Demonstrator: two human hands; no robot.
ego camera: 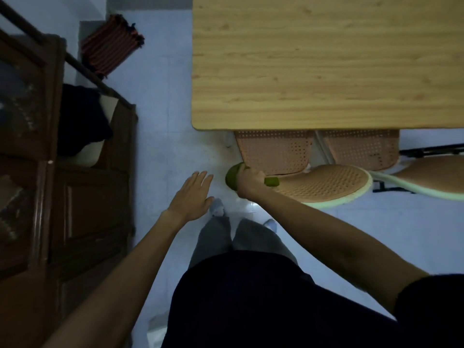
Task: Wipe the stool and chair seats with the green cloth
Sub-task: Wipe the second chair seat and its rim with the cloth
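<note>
My right hand [249, 180] is closed around the bunched green cloth [232, 178], which pokes out on both sides of the fist. It hovers at the left edge of the nearest chair, over the gap between the perforated tan seat [276, 151] and the chair's curved backrest [326, 183]. A second chair seat [364, 150] with the same tan mesh sits to its right, its backrest [431, 177] partly cut off. Both seats are tucked halfway under the table. My left hand [193, 194] floats over the floor, fingers spread, holding nothing.
A light wooden table [326, 61] fills the upper right. A dark wooden cabinet [62, 172] with a dark cloth on it lines the left. A striped folded mat [110, 46] lies on the pale tiled floor at the back. My legs and feet stand below the hands.
</note>
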